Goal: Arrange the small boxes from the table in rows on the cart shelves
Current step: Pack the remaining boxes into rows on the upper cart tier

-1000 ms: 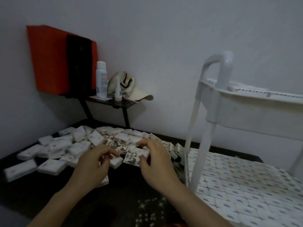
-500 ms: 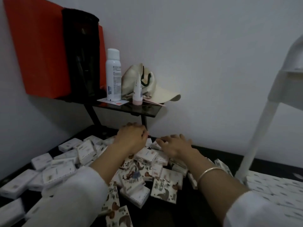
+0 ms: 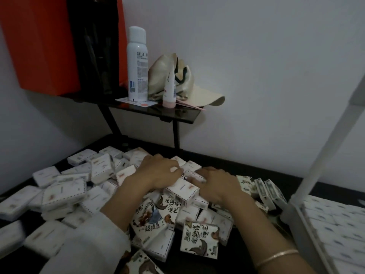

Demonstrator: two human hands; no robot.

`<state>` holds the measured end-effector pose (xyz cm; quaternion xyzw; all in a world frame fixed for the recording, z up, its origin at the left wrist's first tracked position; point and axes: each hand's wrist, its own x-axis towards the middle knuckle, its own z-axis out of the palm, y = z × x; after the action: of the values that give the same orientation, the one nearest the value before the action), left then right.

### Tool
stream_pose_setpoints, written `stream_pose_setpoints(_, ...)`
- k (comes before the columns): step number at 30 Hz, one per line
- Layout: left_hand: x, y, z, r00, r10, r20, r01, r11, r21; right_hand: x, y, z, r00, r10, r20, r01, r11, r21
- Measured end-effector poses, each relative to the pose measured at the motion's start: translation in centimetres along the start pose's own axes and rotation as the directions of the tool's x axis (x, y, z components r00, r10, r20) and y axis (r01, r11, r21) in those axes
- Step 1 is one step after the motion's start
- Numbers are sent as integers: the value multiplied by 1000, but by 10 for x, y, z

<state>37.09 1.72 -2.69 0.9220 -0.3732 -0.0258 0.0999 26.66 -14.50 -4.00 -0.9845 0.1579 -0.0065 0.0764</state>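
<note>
A heap of several small white boxes (image 3: 65,192), some printed with dark drawings and script (image 3: 199,240), covers the black table (image 3: 272,175). My left hand (image 3: 158,173) and my right hand (image 3: 215,184) lie palm down on the middle of the heap, fingertips nearly meeting, both pressing on a cluster of boxes (image 3: 182,189). Whether the fingers curl around any box is hidden under the hands. At the right stands the white cart (image 3: 316,169), its lower shelf (image 3: 335,224) filled with rows of boxes.
A small black raised shelf (image 3: 177,113) stands behind the heap, carrying a white spray can (image 3: 137,64), a small tube (image 3: 169,89), a beige cap (image 3: 187,84) and a red and black box (image 3: 59,42). A white wall is close behind.
The view has moved closer and left, away from the cart. Both hands have reached forward and down into the heap and come closer together on the boxes.
</note>
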Motion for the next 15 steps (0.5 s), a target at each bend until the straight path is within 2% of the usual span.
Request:
stream_pose_setpoints(4, -23, 12, 8, 997, 18, -70, -26, 992, -123, -37, 1, -1, 1000, 6, -3, -6, 1000, 13)
stream_pose_setpoints(9, -43, 41, 10, 985, 135, -111, -157, 963, -221, -80, 6, -8, 999, 34, 4, -34, 999, -3)
stream_pose_setpoints(12, -57, 55, 9, 985, 156, -67, -170, 904, -391, -101, 8, -10, 999, 35, -25, -36, 999, -26)
stream_pose_setpoints(15, -68, 67, 7, 981, 193, -25, -171, 790, -589, -119, 12, -12, 996, 21, -86, -23, 1000, -21)
